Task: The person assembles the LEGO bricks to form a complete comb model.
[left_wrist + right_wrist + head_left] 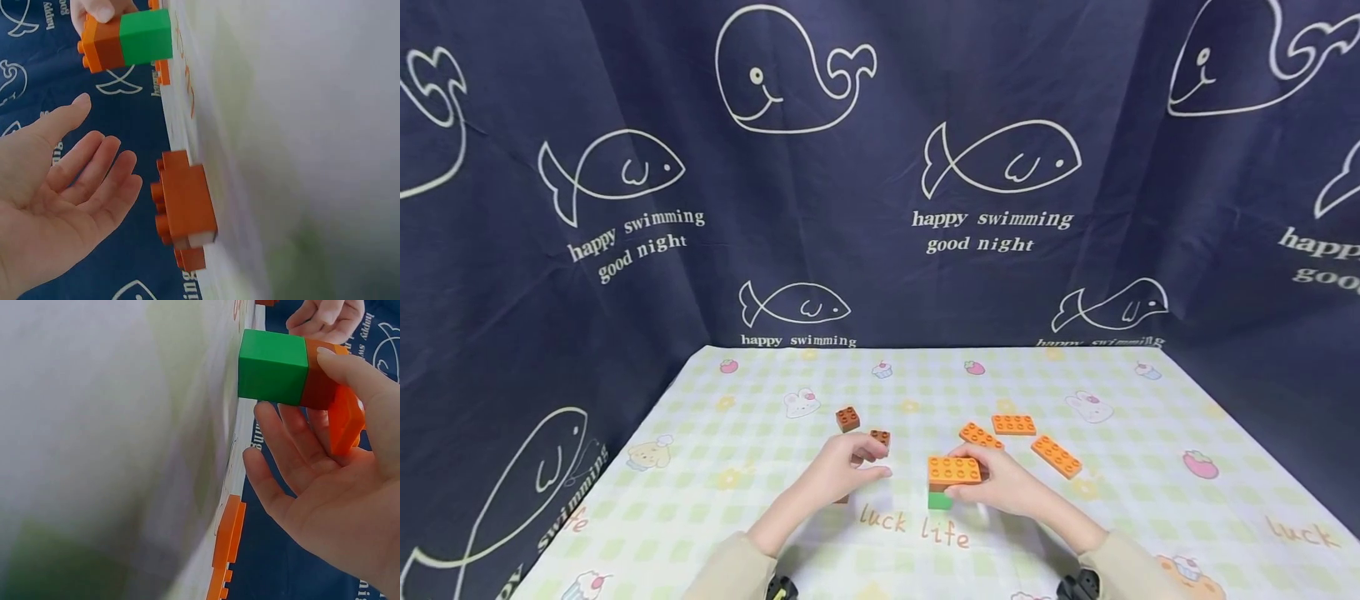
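My right hand [1000,481] holds a stack of toy building bricks, thumb on one side and fingers around the other. At its bottom is a green brick [273,366], with a brown brick [319,375] above it and an orange studded brick [954,470] on top, jutting out toward the palm. To the left, my left hand [844,475] hovers with loosely bent fingers and nothing in its grasp. Near its fingertips lies a small brown brick [881,437], partly hidden by the hand; another brown brick [847,418] sits farther back. Under the left wrist, one more brown piece [841,500] peeks out.
Beyond the right hand, three flat orange bricks lie on the cloth: one behind the fingers [981,435], one farther back [1013,425] and one to the right [1056,457]. A patterned tablecloth [722,433] covers the table; a dark blue curtain [880,175] hangs behind.
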The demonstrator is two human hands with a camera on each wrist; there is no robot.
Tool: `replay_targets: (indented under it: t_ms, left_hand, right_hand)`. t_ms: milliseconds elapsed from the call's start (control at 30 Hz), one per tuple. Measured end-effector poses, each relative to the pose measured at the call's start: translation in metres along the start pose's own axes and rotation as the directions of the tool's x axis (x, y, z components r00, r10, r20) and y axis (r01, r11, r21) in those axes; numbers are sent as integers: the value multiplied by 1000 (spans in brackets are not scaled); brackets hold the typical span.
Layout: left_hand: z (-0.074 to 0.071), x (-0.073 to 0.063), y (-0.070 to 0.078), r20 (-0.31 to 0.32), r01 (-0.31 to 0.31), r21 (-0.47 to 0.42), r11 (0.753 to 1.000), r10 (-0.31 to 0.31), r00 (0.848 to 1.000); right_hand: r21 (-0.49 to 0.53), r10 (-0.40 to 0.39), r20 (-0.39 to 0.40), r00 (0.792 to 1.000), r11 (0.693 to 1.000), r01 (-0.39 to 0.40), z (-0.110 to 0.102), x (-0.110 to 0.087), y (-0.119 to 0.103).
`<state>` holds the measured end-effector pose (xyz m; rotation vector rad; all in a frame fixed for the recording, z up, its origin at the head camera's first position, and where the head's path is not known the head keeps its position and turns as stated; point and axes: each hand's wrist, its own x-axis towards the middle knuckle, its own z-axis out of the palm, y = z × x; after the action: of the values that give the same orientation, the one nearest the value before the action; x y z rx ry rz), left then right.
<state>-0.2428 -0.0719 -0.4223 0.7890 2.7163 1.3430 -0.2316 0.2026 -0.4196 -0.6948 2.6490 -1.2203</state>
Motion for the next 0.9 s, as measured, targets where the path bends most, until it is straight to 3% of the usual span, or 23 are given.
replay_targets:
  t_ms: [200,500,900]
  left_hand:
    - [-9,-4,-8,30,15,-27,1000,-14,999]
    - [-21,-13,-16,106,22,102,995,-33,994]
    - [-29,-23,-19,120,58,189,980,-81,989]
  right_hand:
    - [11,3,11,1000,1000,-4,-1,0,1]
    - [5,1,11,1000,1000,-1,1,0,2]
    - [46,-32,12,999,998,32,1,-1,3]
